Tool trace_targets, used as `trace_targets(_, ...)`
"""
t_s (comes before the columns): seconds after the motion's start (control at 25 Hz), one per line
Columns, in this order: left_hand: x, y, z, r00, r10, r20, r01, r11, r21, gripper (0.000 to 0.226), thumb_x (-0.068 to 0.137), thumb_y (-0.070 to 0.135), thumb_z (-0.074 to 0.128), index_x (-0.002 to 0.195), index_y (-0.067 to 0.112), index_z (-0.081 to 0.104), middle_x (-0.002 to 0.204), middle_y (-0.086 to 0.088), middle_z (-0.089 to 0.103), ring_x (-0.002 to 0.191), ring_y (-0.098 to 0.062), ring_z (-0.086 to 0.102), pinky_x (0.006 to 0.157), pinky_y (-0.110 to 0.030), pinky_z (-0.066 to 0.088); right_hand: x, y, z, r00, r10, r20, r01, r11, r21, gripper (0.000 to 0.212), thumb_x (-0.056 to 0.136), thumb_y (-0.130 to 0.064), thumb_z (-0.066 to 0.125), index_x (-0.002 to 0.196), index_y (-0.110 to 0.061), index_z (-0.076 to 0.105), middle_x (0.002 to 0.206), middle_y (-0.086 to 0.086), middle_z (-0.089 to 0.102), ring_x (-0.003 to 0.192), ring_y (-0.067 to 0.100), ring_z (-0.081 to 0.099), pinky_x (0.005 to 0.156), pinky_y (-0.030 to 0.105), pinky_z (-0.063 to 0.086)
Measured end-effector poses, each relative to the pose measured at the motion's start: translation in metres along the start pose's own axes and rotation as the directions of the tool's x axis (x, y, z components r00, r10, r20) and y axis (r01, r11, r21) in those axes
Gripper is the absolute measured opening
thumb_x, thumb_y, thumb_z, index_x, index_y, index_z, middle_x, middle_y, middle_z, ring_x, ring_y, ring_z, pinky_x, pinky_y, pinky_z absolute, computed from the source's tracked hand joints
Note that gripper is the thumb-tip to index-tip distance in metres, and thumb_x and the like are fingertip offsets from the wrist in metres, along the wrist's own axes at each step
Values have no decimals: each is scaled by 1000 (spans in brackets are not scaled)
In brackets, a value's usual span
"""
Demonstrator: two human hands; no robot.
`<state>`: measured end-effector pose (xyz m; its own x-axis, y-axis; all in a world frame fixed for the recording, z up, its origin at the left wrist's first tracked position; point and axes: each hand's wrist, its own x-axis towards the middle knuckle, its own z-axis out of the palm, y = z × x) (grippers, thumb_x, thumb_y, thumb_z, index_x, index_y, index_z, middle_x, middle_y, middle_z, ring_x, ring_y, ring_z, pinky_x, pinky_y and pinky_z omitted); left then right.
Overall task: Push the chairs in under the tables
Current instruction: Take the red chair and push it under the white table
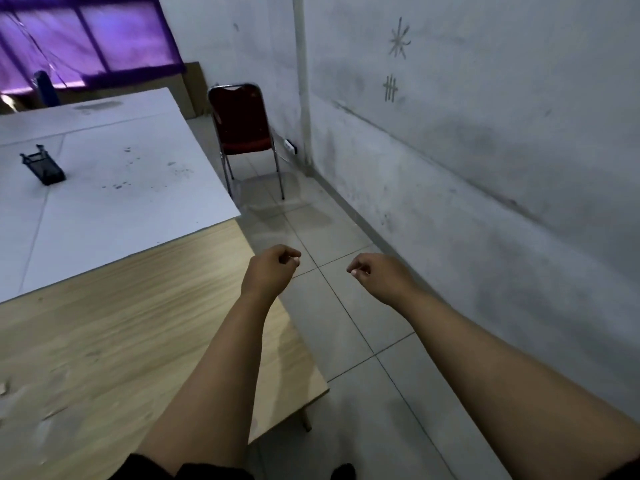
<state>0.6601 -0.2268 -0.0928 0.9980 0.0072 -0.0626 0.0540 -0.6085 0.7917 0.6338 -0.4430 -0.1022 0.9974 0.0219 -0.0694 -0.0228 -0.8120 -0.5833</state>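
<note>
A dark red chair (242, 124) with chrome legs stands on the tiled floor at the far right corner of the white table (114, 188), its seat out from under the tabletop and its back towards the wall corner. Nearer to me is a wooden table (114, 334), joined to the white one. My left hand (272, 268) hovers over the wooden table's right edge with its fingers curled shut and nothing in it. My right hand (375, 275) hangs over the floor, also curled shut and holding nothing. Both hands are well short of the chair.
A black mesh holder (43, 168) lies on the white table. A stained wall (485, 150) runs along the right, leaving a tiled aisle (346, 323) between it and the tables. A wall socket (290, 145) sits low by the chair. Purple curtains (79, 36) hang at the back left.
</note>
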Motion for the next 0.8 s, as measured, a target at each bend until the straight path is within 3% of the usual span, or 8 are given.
trace_targets(0.2, 108, 42, 30, 1000, 8, 17, -8, 1000, 26, 21, 93, 20, 58, 111, 20, 67, 110, -3, 69, 100, -19, 64, 93, -39, 52, 98, 30, -41, 1000, -8, 6, 9, 1000, -24, 17, 93, -31, 55, 102, -28, 70, 107, -6, 72, 103, 15, 65, 96, 40, 47)
trace_targets(0.36, 187, 66, 62, 1000, 11, 12, -11, 1000, 23, 19, 93, 20, 57, 109, 22, 67, 108, -3, 70, 97, -19, 66, 90, -39, 53, 187, 66, -68, 1000, -16, 7, 16, 1000, 5, 17, 93, -29, 56, 102, -27, 70, 107, -4, 72, 99, 15, 65, 87, 32, 50)
trace_targets(0.6, 305, 93, 116, 992, -103, -72, 101, 994, -36, 19, 93, 20, 56, 107, 24, 67, 107, 0, 71, 94, -21, 68, 89, -42, 55, 338, 114, -102, 993, -100, 56, 96, 994, 55, 16, 91, -27, 58, 99, -27, 71, 101, -3, 73, 96, 15, 66, 88, 35, 54)
trace_targets(0.68, 336, 103, 127, 985, -144, -100, 138, 989, -60, 18, 93, 20, 57, 108, 24, 67, 107, 0, 71, 95, -19, 67, 88, -39, 55, 383, 118, -113, 984, -157, 86, 152, 986, 61, 16, 91, -25, 57, 99, -26, 72, 98, -3, 73, 94, 16, 66, 85, 34, 54)
trace_targets(0.8, 387, 109, 136, 969, -191, -157, 178, 980, -90, 18, 93, 18, 56, 107, 24, 67, 103, 3, 71, 93, -14, 67, 74, -26, 53, 453, 116, -118, 967, -225, 118, 216, 973, 83, 19, 93, -22, 55, 101, -25, 72, 98, -3, 73, 94, 17, 66, 85, 36, 53)
